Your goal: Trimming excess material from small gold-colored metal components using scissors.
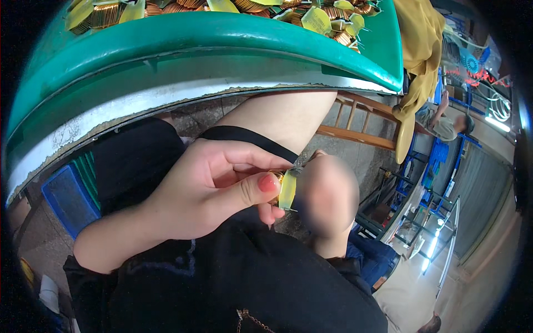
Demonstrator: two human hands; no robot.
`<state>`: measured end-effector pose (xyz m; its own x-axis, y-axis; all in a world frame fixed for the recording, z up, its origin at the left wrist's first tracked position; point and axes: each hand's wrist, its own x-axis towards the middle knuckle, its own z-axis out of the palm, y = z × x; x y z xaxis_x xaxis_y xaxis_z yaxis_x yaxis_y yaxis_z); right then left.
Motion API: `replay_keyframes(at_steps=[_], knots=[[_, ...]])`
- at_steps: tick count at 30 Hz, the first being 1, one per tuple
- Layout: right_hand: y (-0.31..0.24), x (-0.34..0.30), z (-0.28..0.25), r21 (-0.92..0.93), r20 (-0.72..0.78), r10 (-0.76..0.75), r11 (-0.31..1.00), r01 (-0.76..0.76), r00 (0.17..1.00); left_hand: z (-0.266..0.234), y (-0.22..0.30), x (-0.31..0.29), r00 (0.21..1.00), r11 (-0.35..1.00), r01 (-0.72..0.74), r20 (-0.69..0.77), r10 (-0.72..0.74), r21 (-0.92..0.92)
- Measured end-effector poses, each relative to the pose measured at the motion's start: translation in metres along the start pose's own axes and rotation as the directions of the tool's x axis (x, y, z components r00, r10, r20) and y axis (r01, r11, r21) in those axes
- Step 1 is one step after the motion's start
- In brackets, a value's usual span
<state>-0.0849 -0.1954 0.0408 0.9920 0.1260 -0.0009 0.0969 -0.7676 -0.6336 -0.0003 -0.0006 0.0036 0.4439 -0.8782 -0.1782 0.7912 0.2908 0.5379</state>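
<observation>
My left hand (222, 186) comes in from the lower left. Its thumb and fingers are closed round a small copper-wound coil with a yellow plate (287, 190); thin metal pins stick out of the plate. Right beside the coil is my right hand (327, 194), so smeared by a blur that its fingers cannot be made out. Whether it touches the coil does not show. Beyond both hands, a green tray (222, 34) holds a heap of similar copper coils (316, 21) with yellow plates.
The tray rests on a worn white table edge (72, 125). A blue crate (69, 200) stands low at the left. A wooden stool or chair (361, 136) and yellow cloth (419, 39) lie to the right. Farther off, another person (444, 125) is near blue shelving.
</observation>
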Motion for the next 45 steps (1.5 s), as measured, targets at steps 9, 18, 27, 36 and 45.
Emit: replay_keyframes(at_steps=[9,18,27,36,45], knots=[[0.001,0.003,-0.002,-0.025,0.083,0.106,0.994,-0.104,0.991,0.003,0.000,0.001,0.998,0.999,-0.016,-0.068,0.018,0.032],[0.001,0.003,0.000,0.091,0.227,0.301,0.941,-0.327,0.926,0.006,-0.007,-0.001,0.959,0.971,-0.137,-0.219,0.180,0.198],[-0.005,-0.002,0.013,-0.224,0.017,0.179,0.960,-0.171,0.984,0.006,-0.008,-0.001,0.951,0.978,-0.082,-0.280,0.134,0.190],[-0.002,-0.010,0.032,-0.108,-0.149,0.175,0.975,-0.192,0.973,-0.004,-0.020,0.006,0.917,0.915,-0.347,-0.130,0.377,0.207],[-0.005,-0.008,0.043,-0.149,-0.283,0.031,0.986,-0.076,0.959,-0.002,-0.017,-0.001,0.945,0.954,-0.298,-0.142,0.296,0.001]])
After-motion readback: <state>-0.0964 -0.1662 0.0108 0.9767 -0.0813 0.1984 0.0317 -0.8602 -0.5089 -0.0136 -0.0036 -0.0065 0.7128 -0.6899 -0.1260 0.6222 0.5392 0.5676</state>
